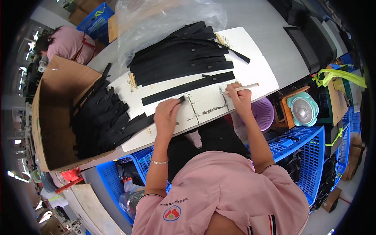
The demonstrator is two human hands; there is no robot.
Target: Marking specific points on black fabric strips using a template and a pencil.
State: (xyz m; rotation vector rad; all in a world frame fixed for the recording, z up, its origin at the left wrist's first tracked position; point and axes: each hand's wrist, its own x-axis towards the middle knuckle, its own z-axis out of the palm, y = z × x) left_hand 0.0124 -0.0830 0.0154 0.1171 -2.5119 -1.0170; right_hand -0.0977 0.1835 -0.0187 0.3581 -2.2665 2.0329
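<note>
a pink, short-sleeved cloth shirt (219,172) covers the torso, loosely creased. narrow dark-and-pale trim (151,194) edges the sleeves. toward the shirt's left sleeve sits a round, blue-rimmed emblem with a red shape (172,213), beside a line of small dark print (174,202); toward the right sleeve run red, white and dark stripes (272,225). a thin, pale metallic bracelet (159,162) circles the left wrist. the trousers (223,137) are black.
</note>
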